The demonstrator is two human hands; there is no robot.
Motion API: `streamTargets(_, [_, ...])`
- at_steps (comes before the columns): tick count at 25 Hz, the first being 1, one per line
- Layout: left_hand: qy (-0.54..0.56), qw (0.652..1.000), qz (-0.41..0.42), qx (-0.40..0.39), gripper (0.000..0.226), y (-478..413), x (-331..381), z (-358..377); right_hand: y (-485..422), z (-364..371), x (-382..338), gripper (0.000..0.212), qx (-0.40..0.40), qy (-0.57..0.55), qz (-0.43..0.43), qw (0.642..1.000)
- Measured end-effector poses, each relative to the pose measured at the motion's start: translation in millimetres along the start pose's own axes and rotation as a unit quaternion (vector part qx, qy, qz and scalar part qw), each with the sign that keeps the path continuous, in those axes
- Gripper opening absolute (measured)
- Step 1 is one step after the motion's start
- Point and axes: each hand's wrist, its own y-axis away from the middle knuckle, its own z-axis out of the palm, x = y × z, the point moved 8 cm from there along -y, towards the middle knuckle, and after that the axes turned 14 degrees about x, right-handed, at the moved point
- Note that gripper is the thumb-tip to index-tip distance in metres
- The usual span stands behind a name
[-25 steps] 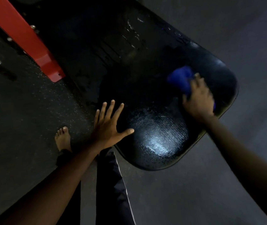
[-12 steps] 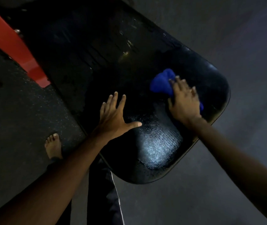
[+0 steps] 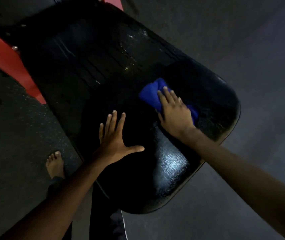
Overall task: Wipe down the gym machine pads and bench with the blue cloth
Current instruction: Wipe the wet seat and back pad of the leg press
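A black padded bench (image 3: pixel 169 170) fills the middle of the head view, its surface wet and glossy. The bunched blue cloth (image 3: pixel 150 94) lies on the pad near its right side. My right hand (image 3: pixel 174 111) presses flat on the cloth with straight fingers, and the cloth sticks out past the fingertips and on the far side of the hand. My left hand (image 3: pixel 115 141) rests flat on the pad near its left edge, fingers spread and holding nothing.
A red machine frame (image 3: pixel 4 56) with bolts runs along the upper left beside the bench. Dark speckled rubber flooring (image 3: pixel 17 135) lies at the left, with my bare foot (image 3: pixel 55 163) on it. Grey floor (image 3: pixel 242 49) spreads to the right.
My right hand has slid the blue cloth leftward across the pad, away from the right edge. My left hand has moved further onto the pad. The view has shifted so the bench sits lower.
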Motion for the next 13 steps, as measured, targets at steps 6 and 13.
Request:
streamTargets(6, [0.023,1.000,0.003,0.005,0.141,1,-2,0,-66,-25,115,0.066,0.055,0.025,0.125,0.990])
streamTargets(13, [0.014,1.000,-0.013,0.022,0.141,0,-1,-5,-63,-4,9,0.052,0.028,-0.015,0.131,0.991])
